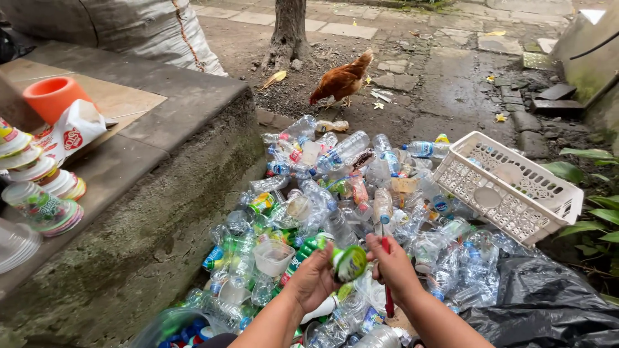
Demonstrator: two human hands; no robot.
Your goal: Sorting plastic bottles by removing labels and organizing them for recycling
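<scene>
My left hand [314, 278] grips a small plastic cup [349, 262] with a green and white label, held over a heap of empty plastic bottles [335, 193]. My right hand [392, 265] is closed on a thin red tool [387, 283] that points down, its upper end against the cup's rim. Both hands meet at the cup, just above the pile.
A white plastic basket [509, 187] lies tilted at the right of the pile. A black bag [541, 303] lies at the lower right. Stacked plastic cups [39, 193] and an orange cup [51, 96] sit on a concrete ledge [161, 161] at left. A brown hen [342, 80] pecks near a tree trunk [288, 29].
</scene>
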